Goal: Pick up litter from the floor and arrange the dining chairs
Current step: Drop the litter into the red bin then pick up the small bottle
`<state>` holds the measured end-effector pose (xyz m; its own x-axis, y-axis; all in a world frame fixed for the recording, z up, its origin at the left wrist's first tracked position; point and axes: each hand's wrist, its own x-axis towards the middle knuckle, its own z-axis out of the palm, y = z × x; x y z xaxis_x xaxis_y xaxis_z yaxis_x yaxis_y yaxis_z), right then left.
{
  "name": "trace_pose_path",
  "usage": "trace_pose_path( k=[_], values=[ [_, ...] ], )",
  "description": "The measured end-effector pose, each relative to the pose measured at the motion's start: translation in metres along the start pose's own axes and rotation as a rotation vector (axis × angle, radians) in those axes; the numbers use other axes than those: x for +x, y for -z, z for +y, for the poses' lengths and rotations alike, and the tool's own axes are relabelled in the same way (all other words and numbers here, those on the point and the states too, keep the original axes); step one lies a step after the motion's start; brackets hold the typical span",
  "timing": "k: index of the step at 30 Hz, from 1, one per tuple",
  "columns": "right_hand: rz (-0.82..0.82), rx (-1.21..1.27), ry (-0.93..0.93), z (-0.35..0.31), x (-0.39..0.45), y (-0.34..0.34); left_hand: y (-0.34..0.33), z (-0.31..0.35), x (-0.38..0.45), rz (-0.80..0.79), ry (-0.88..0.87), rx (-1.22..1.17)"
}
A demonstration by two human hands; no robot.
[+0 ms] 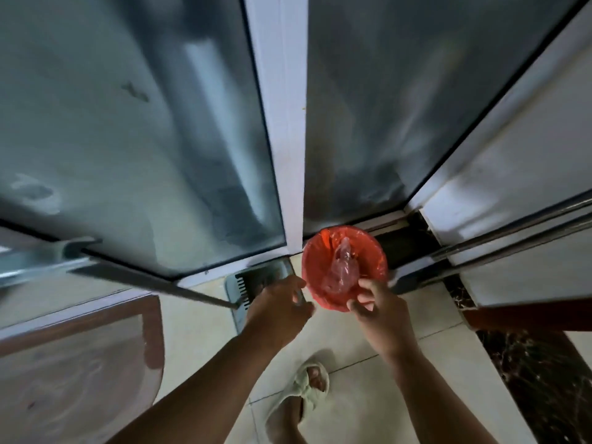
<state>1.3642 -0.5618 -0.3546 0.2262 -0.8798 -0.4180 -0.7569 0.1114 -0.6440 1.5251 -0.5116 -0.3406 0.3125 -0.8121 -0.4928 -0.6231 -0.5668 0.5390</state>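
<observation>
A red bin (323, 251) lined with a red bag stands on the tiled floor against the sliding glass door. A crumpled clear plastic wrapper (342, 267) lies inside it. My right hand (378, 307) is at the bin's near rim, its thumb and curled fingers pinching the rim by the lower end of the wrapper. My left hand (282, 304) is just left of the bin, fingers curled round the right edge of a grey-green dustpan (253, 280) that has comb teeth. No dining chairs are in view.
The dustpan's long handle (144, 280) slants up to the left. A round wooden table (80, 363) fills the lower left. My foot in a pale slipper (309, 387) stands on the tiles. Glass doors (128, 139) and their floor track (413, 238) close off the front.
</observation>
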Motion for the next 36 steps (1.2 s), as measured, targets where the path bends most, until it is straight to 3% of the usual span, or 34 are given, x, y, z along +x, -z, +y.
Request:
trace_pose_path(
  k=[3, 8, 14, 20, 26, 36],
  values=[
    [-0.010, -0.059, 0.121, -0.014, -0.045, -0.016, 0.009, -0.029, -0.064, 0.053, 0.040, 0.077],
    [-0.167, -0.154, 0.256, -0.047, -0.130, -0.054, 0.027, -0.095, -0.184, 0.133, 0.198, 0.082],
    [-0.295, -0.211, 0.371, -0.101, -0.236, -0.111, 0.043, -0.179, -0.321, 0.283, 0.477, -0.022],
    [-0.539, -0.354, 0.516, -0.149, -0.319, -0.187, 0.052, -0.255, -0.421, 0.415, 0.724, -0.172],
    [-0.750, -0.466, 0.663, -0.206, -0.376, -0.294, 0.065, -0.340, -0.479, 0.550, 0.889, -0.332],
    [-1.029, -0.723, 0.723, -0.262, -0.414, -0.519, 0.074, -0.523, -0.507, 0.501, 1.128, -0.557]
  ],
)
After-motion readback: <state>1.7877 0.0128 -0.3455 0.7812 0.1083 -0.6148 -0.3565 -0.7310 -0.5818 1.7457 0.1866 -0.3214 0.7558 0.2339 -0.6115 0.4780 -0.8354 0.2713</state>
